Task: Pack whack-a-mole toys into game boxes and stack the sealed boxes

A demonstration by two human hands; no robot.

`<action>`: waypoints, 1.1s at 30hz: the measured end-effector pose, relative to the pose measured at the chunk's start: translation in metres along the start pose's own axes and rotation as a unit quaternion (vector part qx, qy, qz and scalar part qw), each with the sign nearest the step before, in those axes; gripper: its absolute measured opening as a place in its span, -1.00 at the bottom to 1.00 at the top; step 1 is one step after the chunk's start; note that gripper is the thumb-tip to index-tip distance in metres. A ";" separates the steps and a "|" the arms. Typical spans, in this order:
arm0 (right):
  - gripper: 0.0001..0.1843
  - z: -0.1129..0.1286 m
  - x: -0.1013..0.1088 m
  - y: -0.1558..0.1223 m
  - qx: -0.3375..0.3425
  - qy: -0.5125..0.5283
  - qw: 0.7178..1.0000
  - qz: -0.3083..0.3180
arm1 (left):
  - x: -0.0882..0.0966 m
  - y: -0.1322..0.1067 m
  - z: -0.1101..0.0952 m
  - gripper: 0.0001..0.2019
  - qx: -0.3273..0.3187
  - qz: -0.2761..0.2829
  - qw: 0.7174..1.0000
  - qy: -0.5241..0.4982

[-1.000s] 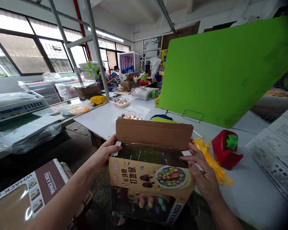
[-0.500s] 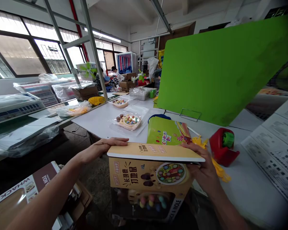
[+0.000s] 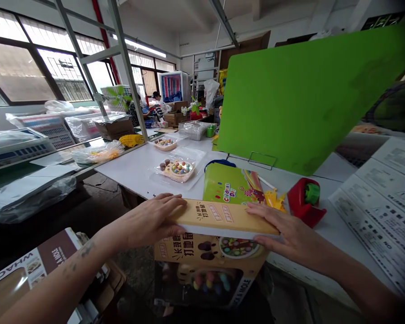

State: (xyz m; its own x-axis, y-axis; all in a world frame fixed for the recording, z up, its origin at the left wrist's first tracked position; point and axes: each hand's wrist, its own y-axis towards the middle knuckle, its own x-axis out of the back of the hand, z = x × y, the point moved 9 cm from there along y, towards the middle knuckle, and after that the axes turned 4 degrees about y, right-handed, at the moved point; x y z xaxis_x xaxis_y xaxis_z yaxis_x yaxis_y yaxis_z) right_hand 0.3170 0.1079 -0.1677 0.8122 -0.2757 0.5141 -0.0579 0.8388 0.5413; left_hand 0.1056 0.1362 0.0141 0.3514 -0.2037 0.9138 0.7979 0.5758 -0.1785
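Observation:
A yellow-brown toy box point(image 3: 209, 256) with a clear window stands against the front edge of the white table point(image 3: 135, 168). Its top flap point(image 3: 219, 213) is folded down almost flat. My left hand point(image 3: 151, 220) lies on the flap's left end, fingers stretched out. My right hand point(image 3: 286, 234) rests on the flap's right end, palm down with fingers flat along its edge. Neither hand grips anything.
Behind the box lie a green printed bag point(image 3: 231, 186), yellow strips point(image 3: 275, 200) and a red tape dispenser point(image 3: 303, 200). A toy in a clear tray point(image 3: 177, 168) sits further back. A green board point(image 3: 307, 96) stands at right. A "WHACK A MOLE" box point(image 3: 30, 270) is at lower left.
The box's top flap went from standing upright to folded down. Both hands moved from the box's sides onto the top of the flap and now press it flat.

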 end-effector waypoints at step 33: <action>-0.51 0.007 0.009 -0.003 0.097 0.029 0.995 0.027 | 0.006 0.009 -0.018 -0.47 -0.018 -0.003 1.000 0.022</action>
State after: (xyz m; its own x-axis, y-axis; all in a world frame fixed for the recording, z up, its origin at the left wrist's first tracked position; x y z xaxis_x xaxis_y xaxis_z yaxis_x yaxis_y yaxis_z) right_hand 0.3200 0.1001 -0.1600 0.8363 -0.2012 0.5100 -0.2082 0.7441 0.6349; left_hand 0.1237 0.1263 0.0110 0.3680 -0.2419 0.8978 0.8168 0.5455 -0.1878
